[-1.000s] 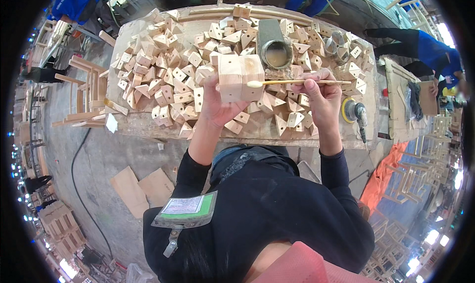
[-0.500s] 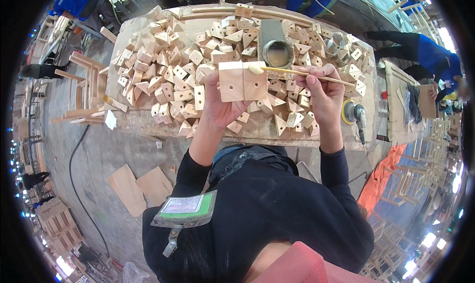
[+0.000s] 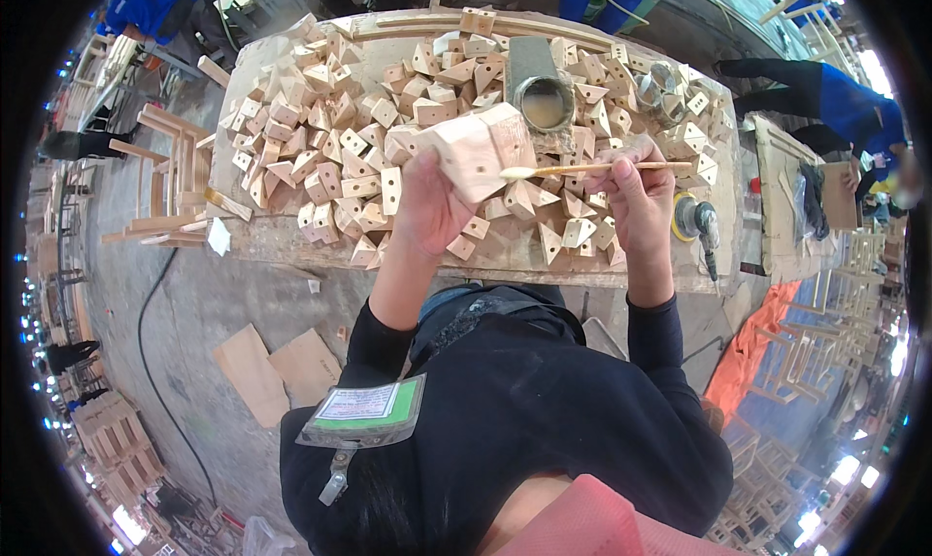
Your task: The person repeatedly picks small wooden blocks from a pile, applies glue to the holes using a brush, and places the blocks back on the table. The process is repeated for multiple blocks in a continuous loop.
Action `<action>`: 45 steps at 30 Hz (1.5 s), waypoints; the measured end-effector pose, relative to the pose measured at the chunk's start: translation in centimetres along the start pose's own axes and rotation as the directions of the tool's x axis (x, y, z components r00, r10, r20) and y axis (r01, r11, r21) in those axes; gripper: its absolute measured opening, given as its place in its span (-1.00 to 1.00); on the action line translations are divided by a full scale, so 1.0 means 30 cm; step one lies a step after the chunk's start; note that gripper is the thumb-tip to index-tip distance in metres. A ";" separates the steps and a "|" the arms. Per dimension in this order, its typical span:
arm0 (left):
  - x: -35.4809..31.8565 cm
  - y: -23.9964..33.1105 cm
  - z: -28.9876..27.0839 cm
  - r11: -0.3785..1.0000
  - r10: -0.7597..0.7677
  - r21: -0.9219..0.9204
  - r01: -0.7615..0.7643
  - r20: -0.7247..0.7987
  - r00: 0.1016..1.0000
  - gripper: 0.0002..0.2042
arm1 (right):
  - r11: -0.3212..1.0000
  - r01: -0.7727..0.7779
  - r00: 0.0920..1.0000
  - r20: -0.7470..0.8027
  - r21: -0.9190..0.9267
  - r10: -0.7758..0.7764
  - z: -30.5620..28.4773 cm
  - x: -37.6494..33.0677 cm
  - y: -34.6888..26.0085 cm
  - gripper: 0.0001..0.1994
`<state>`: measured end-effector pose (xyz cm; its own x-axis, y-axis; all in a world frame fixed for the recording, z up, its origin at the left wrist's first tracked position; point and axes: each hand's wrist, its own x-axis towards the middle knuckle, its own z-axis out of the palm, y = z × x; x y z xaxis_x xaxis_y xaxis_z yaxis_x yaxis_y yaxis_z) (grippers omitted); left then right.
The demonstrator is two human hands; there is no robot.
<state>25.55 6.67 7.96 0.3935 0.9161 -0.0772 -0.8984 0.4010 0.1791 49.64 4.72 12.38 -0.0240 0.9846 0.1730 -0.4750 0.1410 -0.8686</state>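
My left hand (image 3: 432, 206) is closed around a pair of pale wooden blocks (image 3: 471, 146), held side by side and tilted above the table. In my right hand (image 3: 636, 192) a thin wooden stick (image 3: 573, 169) is pinched between thumb and fingers. Its left end carries a creamy, glue-like blob (image 3: 517, 173) that meets the lower right part of the blocks, near a drilled hole. Just beyond the blocks is a round container (image 3: 544, 104) with cloudy pale liquid inside.
Many drilled wooden wedges (image 3: 320, 119) are heaped over the worktable (image 3: 291, 240). A glass jar (image 3: 660, 95) and a yellow-rimmed power sander (image 3: 691, 221) lie to the right. Wooden frames (image 3: 170, 182) stand on the left. A person in blue (image 3: 849, 109) is at the far right.
The blocks have tilted and turned in my left hand, showing more of their upper sides. The stick's tip has moved down from their top right edge to the lower face.
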 end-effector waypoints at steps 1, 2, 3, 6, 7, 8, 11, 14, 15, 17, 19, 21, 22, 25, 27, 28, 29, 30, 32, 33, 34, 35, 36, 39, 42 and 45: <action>-0.006 -0.003 0.013 0.975 0.102 0.200 -0.097 -0.014 0.995 -0.32 | 1.000 0.016 0.999 -0.040 0.025 -0.015 0.009 -0.006 0.001 -0.90; -0.012 -0.008 0.024 0.901 0.207 0.391 -0.188 -0.006 0.978 -0.30 | 0.998 0.031 0.997 -0.078 0.048 -0.027 0.020 -0.011 0.004 -0.90; -0.014 -0.013 0.038 0.782 0.305 0.565 -0.264 0.022 0.952 -0.28 | 0.998 0.061 0.993 -0.104 0.000 -0.061 0.033 -0.019 0.003 -0.90; -0.009 -0.026 0.117 0.341 0.476 0.824 -0.453 0.264 0.839 -0.22 | 0.980 0.157 0.976 -0.129 -0.127 -0.173 0.086 -0.045 0.000 -0.90; -0.008 -0.027 0.121 0.284 0.505 0.836 -0.470 0.287 0.814 -0.21 | 0.968 0.198 0.971 -0.106 -0.154 -0.216 0.105 -0.053 0.004 -0.89; -0.007 -0.028 0.123 0.223 0.526 0.841 -0.493 0.322 0.787 -0.21 | 0.953 0.241 0.962 -0.084 -0.183 -0.259 0.121 -0.062 0.005 -0.89; -0.006 -0.031 0.128 0.081 0.569 0.838 -0.539 0.405 0.715 -0.20 | 0.921 0.322 0.937 -0.065 -0.221 -0.343 0.151 -0.081 0.017 -0.86; -0.009 -0.033 0.132 0.027 0.594 0.830 -0.558 0.435 0.677 -0.19 | 0.884 0.383 0.914 -0.027 -0.267 -0.404 0.164 -0.093 0.031 -0.84; -0.010 -0.033 0.132 0.008 0.599 0.829 -0.559 0.444 0.667 -0.18 | 0.873 0.391 0.912 -0.007 -0.292 -0.411 0.169 -0.097 0.031 -0.84; -0.012 -0.032 0.135 -0.008 0.605 0.828 -0.561 0.450 0.656 -0.18 | 0.860 0.398 0.912 0.035 -0.318 -0.409 0.169 -0.104 0.033 -0.83; -0.017 -0.031 0.143 -0.001 0.610 0.827 -0.562 0.446 0.655 -0.17 | 0.859 0.397 0.916 0.078 -0.323 -0.394 0.162 -0.111 0.038 -0.82; -0.016 -0.021 0.127 -0.046 0.598 0.818 -0.574 0.482 0.640 -0.17 | 0.850 0.407 0.913 0.131 -0.335 -0.386 0.164 -0.118 0.035 -0.82; -0.015 -0.018 0.121 -0.067 0.592 0.812 -0.579 0.500 0.632 -0.17 | 0.845 0.412 0.911 0.157 -0.341 -0.381 0.165 -0.120 0.034 -0.81; -0.019 -0.025 0.137 -0.017 0.598 0.821 -0.570 0.465 0.653 -0.16 | 0.875 0.373 0.928 0.142 -0.308 -0.346 0.168 -0.121 0.034 -0.82; -0.022 -0.028 0.132 0.015 0.590 0.811 -0.585 0.465 0.660 -0.15 | 0.908 0.332 0.943 0.111 -0.254 -0.313 0.171 -0.123 0.032 -0.83; -0.022 -0.029 0.131 0.031 0.586 0.806 -0.592 0.465 0.664 -0.14 | 0.929 0.302 0.953 0.086 -0.212 -0.290 0.173 -0.124 0.032 -0.84; -0.020 -0.030 0.132 0.029 0.588 0.788 -0.615 0.484 0.648 -0.14 | 0.947 0.273 0.962 0.063 -0.169 -0.266 0.174 -0.124 0.032 -0.85; -0.017 -0.032 0.135 0.027 0.590 0.769 -0.638 0.503 0.631 -0.13 | 0.957 0.266 0.964 0.024 -0.112 -0.265 0.177 -0.121 0.030 -0.85; -0.015 -0.034 0.147 0.042 0.590 0.767 -0.640 0.498 0.636 -0.12 | 0.967 0.256 0.965 -0.055 0.004 -0.255 0.181 -0.114 0.025 -0.87; -0.017 -0.035 0.160 0.060 0.586 0.783 -0.619 0.474 0.657 -0.12 | 0.962 0.271 0.955 -0.118 -0.036 -0.273 0.176 -0.111 0.034 -0.88; -0.018 -0.035 0.167 0.077 0.582 0.799 -0.597 0.450 0.677 -0.12 | 0.960 0.275 0.950 -0.140 -0.049 -0.279 0.177 -0.102 0.033 -0.88; -0.017 -0.035 0.159 0.082 0.585 0.797 -0.598 0.447 0.676 -0.12 | 0.959 0.278 0.945 -0.161 -0.061 -0.284 0.180 -0.092 0.030 -0.88; -0.015 -0.034 0.142 0.086 0.588 0.796 -0.599 0.445 0.675 -0.12 | 0.957 0.281 0.940 -0.182 -0.072 -0.290 0.182 -0.085 0.029 -0.88; -0.018 -0.032 0.136 0.125 0.583 0.778 -0.616 0.445 0.680 -0.11 | 0.951 0.276 0.930 -0.212 -0.141 -0.302 0.175 -0.078 0.045 -0.90; -0.018 -0.034 0.126 0.122 0.618 0.766 -0.631 0.439 0.652 -0.12 | 0.944 0.286 0.928 -0.199 -0.168 -0.316 0.178 -0.071 0.052 -0.89; -0.017 -0.030 0.133 0.124 0.639 0.766 -0.631 0.425 0.642 -0.12 | 0.942 0.289 0.934 -0.164 -0.173 -0.317 0.182 -0.070 0.051 -0.87</action>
<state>26.94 5.83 11.76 -0.2384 0.8434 0.4816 -0.2098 -0.5289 0.8223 44.17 2.32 13.21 0.2727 0.8919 0.3606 -0.3019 0.4353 -0.8482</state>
